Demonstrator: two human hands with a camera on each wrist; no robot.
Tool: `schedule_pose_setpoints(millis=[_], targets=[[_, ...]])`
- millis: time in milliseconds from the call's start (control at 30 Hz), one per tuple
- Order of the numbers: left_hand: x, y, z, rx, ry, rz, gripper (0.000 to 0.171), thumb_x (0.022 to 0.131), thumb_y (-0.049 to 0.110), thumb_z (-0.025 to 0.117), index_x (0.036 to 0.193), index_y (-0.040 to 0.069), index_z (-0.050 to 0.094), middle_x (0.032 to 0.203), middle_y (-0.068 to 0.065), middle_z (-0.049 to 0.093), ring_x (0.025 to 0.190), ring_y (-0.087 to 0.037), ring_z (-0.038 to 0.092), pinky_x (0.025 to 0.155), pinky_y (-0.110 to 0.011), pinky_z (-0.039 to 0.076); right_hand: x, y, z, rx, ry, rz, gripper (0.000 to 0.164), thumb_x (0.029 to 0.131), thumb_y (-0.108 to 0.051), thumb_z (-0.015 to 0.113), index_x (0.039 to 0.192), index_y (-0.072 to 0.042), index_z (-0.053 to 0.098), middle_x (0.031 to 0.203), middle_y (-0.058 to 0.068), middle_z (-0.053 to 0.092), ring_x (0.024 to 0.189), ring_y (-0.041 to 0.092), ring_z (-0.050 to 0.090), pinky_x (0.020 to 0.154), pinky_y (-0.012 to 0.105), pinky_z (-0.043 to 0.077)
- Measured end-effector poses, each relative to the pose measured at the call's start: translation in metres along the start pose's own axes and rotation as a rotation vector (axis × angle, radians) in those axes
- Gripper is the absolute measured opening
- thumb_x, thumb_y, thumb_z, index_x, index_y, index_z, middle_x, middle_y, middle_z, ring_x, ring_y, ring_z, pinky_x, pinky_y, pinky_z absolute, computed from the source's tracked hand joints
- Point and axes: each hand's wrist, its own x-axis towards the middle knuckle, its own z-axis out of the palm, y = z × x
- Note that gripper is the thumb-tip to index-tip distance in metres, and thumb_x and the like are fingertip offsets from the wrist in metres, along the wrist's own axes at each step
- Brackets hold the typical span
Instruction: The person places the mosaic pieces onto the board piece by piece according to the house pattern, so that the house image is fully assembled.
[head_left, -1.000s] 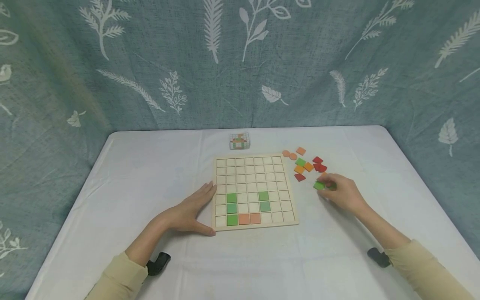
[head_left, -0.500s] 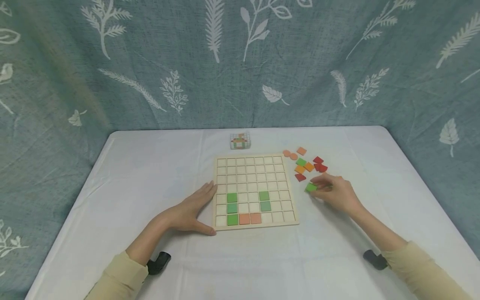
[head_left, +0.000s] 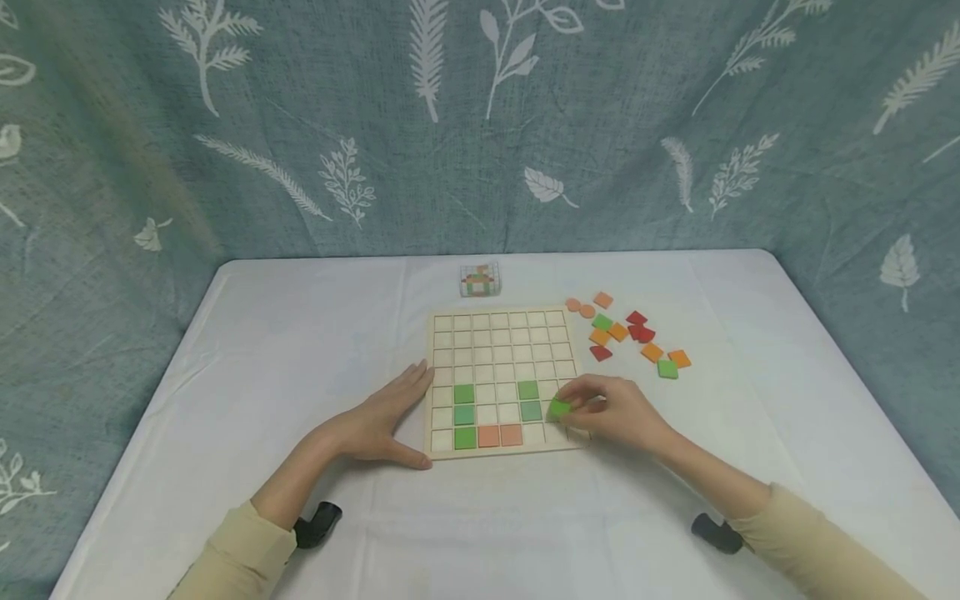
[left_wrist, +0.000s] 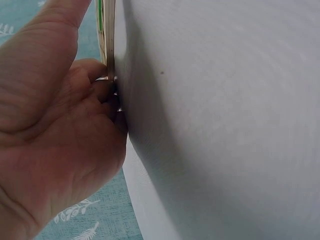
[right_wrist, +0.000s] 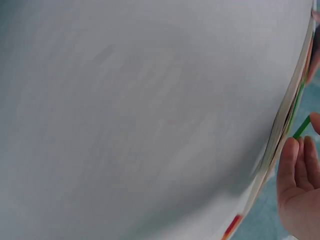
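A wooden grid board [head_left: 495, 358] lies on the white table. In its lower rows sit green tiles [head_left: 465, 437] at the left, two salmon tiles [head_left: 499, 436] along the bottom row, and two more green tiles [head_left: 528, 400] right of the middle. My right hand [head_left: 618, 410] pinches a green square tile [head_left: 558, 408] over the board's right side; in the right wrist view this tile [right_wrist: 302, 127] is tilted on edge between thumb and fingers. My left hand [head_left: 382, 421] rests spread at the board's left edge, its fingers [left_wrist: 102, 92] touching the edge in the left wrist view.
Right of the board lie loose pieces: orange squares [head_left: 652, 352], a green square [head_left: 667, 369], red pieces [head_left: 637, 318], salmon discs [head_left: 587, 311] and a salmon square [head_left: 603, 300]. A small pattern card [head_left: 480, 281] lies behind the board. A leaf-print curtain [head_left: 450, 183] hangs beyond the table.
My right hand has moved left from the loose pieces to over the board, carrying the green tile. An orange and a green square it had covered now show. The left hand stays put.
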Motion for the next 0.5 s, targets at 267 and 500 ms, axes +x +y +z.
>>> schedule_pose_setpoints(millis=[267, 500], targets=[[0.0, -0.003, 0.001, 0.003, 0.0, 0.012, 0.123, 0.07, 0.05, 0.084, 0.154, -0.003, 0.012, 0.162, -0.019, 0.004, 0.148, -0.035, 0.003, 0.117, -0.052, 0.013, 0.0, -0.007, 0.016, -0.025, -0.1, -0.109, 0.023, 0.083, -0.016, 0.079, 0.104, -0.02, 0.072, 0.099, -0.011, 0.068, 0.091, 0.01, 0.065, 0.084, 0.026, 0.055], [0.0, -0.002, 0.002, 0.004, 0.003, 0.007, 0.123, 0.069, 0.05, 0.084, 0.154, -0.003, 0.013, 0.161, -0.019, 0.004, 0.148, -0.035, 0.003, 0.117, -0.052, 0.013, 0.0, -0.009, 0.022, -0.123, -0.118, -0.3, 0.023, 0.082, -0.008, 0.078, 0.103, -0.016, 0.072, 0.099, -0.011, 0.069, 0.092, 0.007, 0.061, 0.084, 0.027, 0.053]])
